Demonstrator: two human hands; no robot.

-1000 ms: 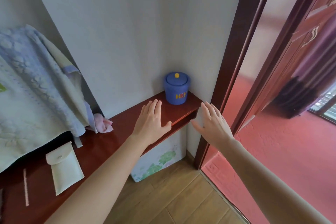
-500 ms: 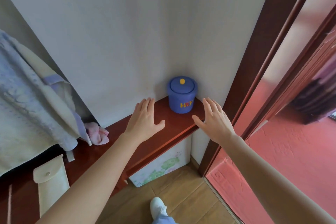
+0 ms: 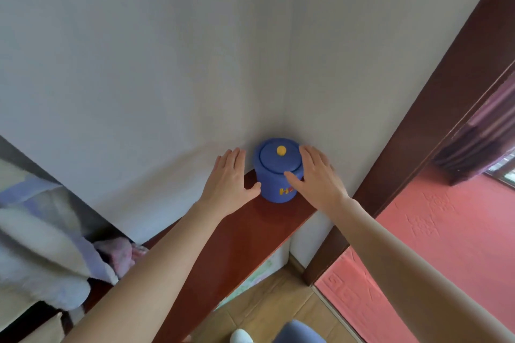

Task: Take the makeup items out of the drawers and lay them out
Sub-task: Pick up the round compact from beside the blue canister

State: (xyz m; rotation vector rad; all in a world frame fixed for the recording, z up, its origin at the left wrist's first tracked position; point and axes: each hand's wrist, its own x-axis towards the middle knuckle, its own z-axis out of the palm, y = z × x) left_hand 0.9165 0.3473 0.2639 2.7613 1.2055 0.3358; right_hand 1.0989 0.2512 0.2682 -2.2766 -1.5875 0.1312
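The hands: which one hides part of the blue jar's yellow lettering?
The right hand, lying across the blue jar; the left hand is beside it, clear of the lettering.

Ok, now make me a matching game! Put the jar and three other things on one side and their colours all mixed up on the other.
Things:
1. jar
2. knob on the jar's lid
3. shelf under the jar
4. crumpled cloth further left on the shelf

Colours:
A. pink
B. blue
C. yellow
D. dark reddish brown

Right pairs: 1-B, 2-C, 3-D, 4-A
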